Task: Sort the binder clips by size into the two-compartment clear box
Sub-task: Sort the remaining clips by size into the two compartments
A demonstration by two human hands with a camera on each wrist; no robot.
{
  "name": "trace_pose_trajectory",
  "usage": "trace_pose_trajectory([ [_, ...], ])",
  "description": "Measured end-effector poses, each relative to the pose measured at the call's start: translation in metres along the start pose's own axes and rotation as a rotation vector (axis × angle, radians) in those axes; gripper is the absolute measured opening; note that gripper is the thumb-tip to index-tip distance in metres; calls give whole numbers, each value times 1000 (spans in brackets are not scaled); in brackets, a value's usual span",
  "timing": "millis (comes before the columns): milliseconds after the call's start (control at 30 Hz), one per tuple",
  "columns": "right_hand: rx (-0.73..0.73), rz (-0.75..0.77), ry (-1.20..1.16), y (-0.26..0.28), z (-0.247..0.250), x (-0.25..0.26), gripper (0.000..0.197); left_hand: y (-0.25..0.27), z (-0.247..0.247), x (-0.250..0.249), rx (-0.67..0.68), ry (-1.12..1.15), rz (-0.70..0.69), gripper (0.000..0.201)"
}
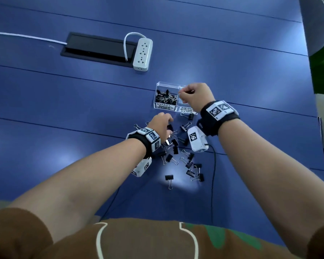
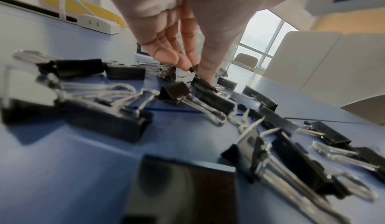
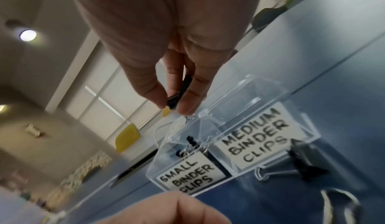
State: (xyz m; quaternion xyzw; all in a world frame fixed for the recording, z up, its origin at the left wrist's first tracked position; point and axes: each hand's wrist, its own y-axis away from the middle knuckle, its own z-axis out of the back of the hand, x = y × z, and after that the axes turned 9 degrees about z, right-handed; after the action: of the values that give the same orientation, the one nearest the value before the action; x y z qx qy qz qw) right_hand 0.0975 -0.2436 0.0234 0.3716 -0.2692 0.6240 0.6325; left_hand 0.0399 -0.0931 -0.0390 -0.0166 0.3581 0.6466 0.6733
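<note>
A clear two-compartment box (image 1: 166, 107) stands mid-table. Its left half, labelled SMALL BINDER CLIPS, holds several small black clips (image 1: 166, 97). My right hand (image 1: 185, 92) hovers over the half labelled MEDIUM BINDER CLIPS (image 3: 256, 138), close to the divider. Thumb and fingers of that right hand (image 3: 177, 107) pinch a black binder clip (image 3: 177, 97). Nearer me, several black clips (image 1: 178, 146) lie scattered on the blue table. My left hand (image 1: 168, 126) reaches down into this scatter and my left fingertips (image 2: 183, 63) pinch a small black clip (image 2: 192, 68).
A white power strip (image 1: 143, 53) lies beside a black cable hatch (image 1: 97, 47) at the back, with a white cord running left. One medium clip (image 3: 291, 170) rests against the box's front. Thin black cables (image 1: 213, 174) trail from the wrist cameras toward me.
</note>
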Motion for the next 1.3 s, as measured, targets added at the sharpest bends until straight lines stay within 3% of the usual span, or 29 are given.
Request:
trace_pose_trajectory([
  [167,111,58,175,-19,-22,17,17,5,6,8,6,57,17,27],
  [267,149,54,182,-18,-22,15,20,6,14,18,-55,118,56,25],
  [467,-22,-15,-50,6,-7,-8,20,14,23,36,-123,127,67,23],
  [567,-44,-39,9,38,-8,-19,19,22,20,46,-107,92,64,20],
  [733,320,53,306,93,-48,-34,23,34,13,50,-13,-5,48,36],
  [800,378,39,348,101,-58,-40,29,35,14,48,3,37,21,41],
  [1000,143,-21,262,108,-36,-50,34,43,28,59,-145,41,29,32],
  [1167,214,-95,324,131,-24,-61,20,51,30,79,-57,3,147,41],
  [1300,261,-108,324,161,-21,-68,35,57,27,79,15,76,95,44],
])
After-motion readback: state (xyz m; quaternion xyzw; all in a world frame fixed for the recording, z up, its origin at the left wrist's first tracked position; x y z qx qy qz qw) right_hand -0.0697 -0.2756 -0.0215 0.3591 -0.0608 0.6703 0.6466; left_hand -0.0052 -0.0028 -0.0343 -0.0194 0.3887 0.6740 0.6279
